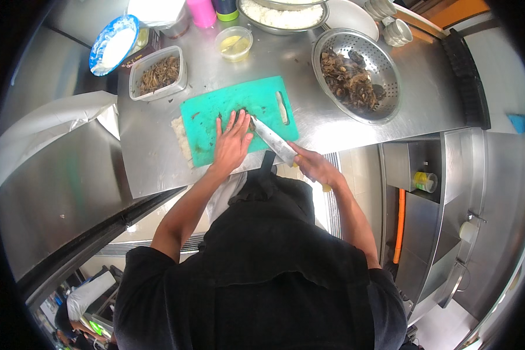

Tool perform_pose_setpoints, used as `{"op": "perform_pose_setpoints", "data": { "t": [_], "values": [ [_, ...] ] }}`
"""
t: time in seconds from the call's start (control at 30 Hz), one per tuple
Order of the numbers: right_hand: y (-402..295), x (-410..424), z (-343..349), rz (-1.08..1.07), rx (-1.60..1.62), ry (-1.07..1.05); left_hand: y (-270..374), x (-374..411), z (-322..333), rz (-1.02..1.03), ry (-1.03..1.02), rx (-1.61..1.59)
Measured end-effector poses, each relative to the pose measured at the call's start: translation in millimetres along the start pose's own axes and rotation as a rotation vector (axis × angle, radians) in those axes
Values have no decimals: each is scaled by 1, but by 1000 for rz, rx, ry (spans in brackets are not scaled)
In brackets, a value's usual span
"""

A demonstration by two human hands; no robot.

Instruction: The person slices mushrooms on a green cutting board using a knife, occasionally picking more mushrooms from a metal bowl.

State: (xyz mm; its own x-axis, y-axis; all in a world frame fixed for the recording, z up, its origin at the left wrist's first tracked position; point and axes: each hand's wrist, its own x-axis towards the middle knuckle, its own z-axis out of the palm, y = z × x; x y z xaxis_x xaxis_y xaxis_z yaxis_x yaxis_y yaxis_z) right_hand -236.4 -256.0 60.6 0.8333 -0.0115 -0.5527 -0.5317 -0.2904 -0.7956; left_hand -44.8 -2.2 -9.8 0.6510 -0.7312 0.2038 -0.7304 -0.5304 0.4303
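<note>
My right hand [316,166] grips the yellow handle of a kitchen knife [274,141], whose blade lies over a green cutting board [210,131]. Near the blade's tip, my left hand [232,139] presses flat on the board over dark brown food [252,124], perhaps mushroom, mostly hidden by the fingers. Small dark scraps dot the board. A cloth [181,140] shows under its left edge. Cut brown strips fill a clear plastic tub [159,94] at the upper left. To the right, a steel colander [391,65] holds larger brown pieces [354,85].
Behind the board stand a small tub of yellowish liquid [234,45], a steel bowl of white rice [284,19] and a pink container [202,13]. A blue-rimmed bowl [113,46] sits at the upper left, stacked cups [397,33] at the upper right. Another person's arm [87,330] shows at the lower left.
</note>
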Motion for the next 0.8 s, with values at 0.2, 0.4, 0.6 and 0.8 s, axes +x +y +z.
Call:
{"op": "perform_pose_setpoints", "data": {
  "t": [0.2, 0.4, 0.6, 0.8],
  "values": [
    [-8, -1, 35, -14, 157, 67, 2, 0, -2, 8, -2, -20],
    [-19, 9, 53, 2, 214, 149, 1, -1, -3, 1, -5, -44],
    [-20, 12, 61, 0, 203, 191, 2, -4, -5, 26, -36, -26],
    [-26, 20, 60, -50, 197, 210, -5, -8, -7, 91, -56, 8]
  ]
}}
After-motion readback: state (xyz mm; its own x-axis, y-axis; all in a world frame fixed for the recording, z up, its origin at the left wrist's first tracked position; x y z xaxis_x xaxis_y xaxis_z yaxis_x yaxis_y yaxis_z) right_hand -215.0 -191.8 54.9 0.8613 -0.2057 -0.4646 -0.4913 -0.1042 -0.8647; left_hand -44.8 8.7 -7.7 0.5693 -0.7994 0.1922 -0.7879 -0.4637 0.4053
